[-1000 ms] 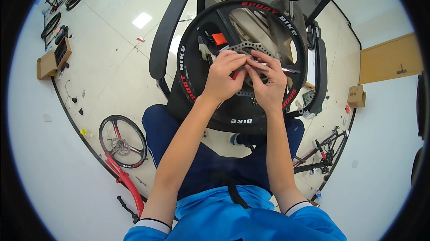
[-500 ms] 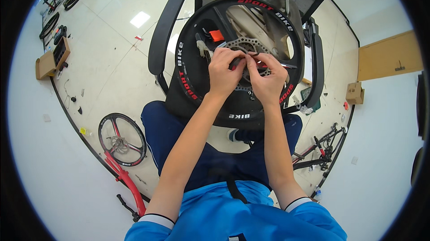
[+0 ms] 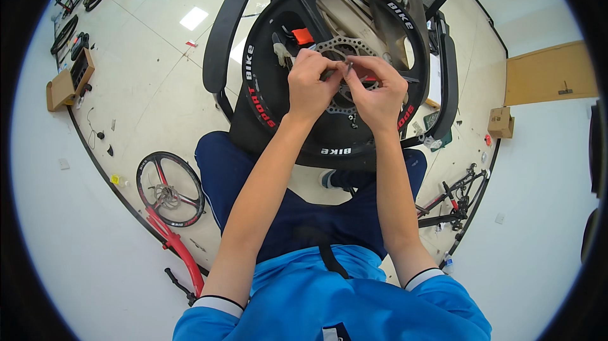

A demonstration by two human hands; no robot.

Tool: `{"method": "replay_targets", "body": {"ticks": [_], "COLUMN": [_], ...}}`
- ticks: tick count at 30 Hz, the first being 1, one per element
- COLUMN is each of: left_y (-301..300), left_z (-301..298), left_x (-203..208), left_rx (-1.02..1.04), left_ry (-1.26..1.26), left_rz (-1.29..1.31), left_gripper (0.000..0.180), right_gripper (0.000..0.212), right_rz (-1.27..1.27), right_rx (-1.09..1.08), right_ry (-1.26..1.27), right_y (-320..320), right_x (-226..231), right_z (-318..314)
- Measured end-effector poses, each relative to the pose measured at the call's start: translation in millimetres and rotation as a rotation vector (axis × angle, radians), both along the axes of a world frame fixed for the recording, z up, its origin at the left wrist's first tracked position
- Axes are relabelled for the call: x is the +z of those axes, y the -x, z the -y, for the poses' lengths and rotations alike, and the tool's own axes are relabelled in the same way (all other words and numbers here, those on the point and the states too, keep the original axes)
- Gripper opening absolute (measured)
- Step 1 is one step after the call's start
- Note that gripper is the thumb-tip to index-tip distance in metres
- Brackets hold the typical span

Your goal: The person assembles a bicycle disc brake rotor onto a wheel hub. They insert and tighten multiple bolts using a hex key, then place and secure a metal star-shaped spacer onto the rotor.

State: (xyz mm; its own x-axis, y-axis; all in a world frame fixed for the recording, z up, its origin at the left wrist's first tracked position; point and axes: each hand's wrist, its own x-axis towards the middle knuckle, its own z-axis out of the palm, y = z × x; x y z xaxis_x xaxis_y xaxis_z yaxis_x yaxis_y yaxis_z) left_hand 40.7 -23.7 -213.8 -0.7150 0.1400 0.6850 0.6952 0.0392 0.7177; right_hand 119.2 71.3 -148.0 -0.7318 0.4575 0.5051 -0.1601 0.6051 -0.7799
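Bright light glares off the glossy floor (image 3: 149,97), and fisheye distortion bows the walls (image 3: 69,227) near black edges.

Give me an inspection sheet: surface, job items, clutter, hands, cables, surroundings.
Surface: chair seat, wheel lying over it.
Job items: wheel with disc; dark piece between fingertips, too small to identify.
Clutter: orange item showing through the wheel; small scraps on floor.
Hands: left hand and right hand meet over the disc, pinching the dark piece.
Cables: thin wire on floor, far left.
Surroundings: red frame and second wheel left; dark frame and box right.
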Motion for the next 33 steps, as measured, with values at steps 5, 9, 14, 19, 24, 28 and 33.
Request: {"method": "replay_targets", "body": {"ticks": [5, 9, 14, 19, 24, 28, 33], "left_y": [6.8, 10.2, 14.3, 17.6, 16.0, 13.5, 7.3], "left_z": [3.2, 13.0, 21.9, 20.0, 23.2, 19.6, 13.9], "left_x": [0.4, 10.0, 14.7, 6.8, 3.0, 2.6, 3.1], "left_rx": [-0.062, -0.12, -0.186, -0.162, -0.179, -0.141, -0.035], "left_ry": [0.043, 0.119, 0.294, 0.314, 0.308, 0.304, 0.31], "left_rz": [-0.008, -0.057, -0.081, -0.098, -0.057, -0.049, -0.054], "left_gripper": [0.018, 0.023, 0.027, 0.02, 0.021, 0.016, 0.017], "right_gripper": [0.013, 0.014, 0.02, 0.024, 0.024, 0.026, 0.026], "right_rz": [-0.044, -0.042, -0.043, -0.019, 0.005, 0.0, -0.029], "right_rx": [0.008, -0.016, 0.053, 0.058, 0.063, 0.103, 0.084], "right_ry": [-0.105, -0.155, -0.142, -0.149, -0.138, -0.146, -0.139], "right_y": [-1.6, -5.4, -8.6, -7.9, -8.8, -11.2, -13.3], "right_x": [-7.7, -8.7, -10.0, -7.1, -5.0, -6.2, -4.4], "right_z": [0.8, -2.9, -6.7, -8.2, -5.7, 0.5, 9.0]}}
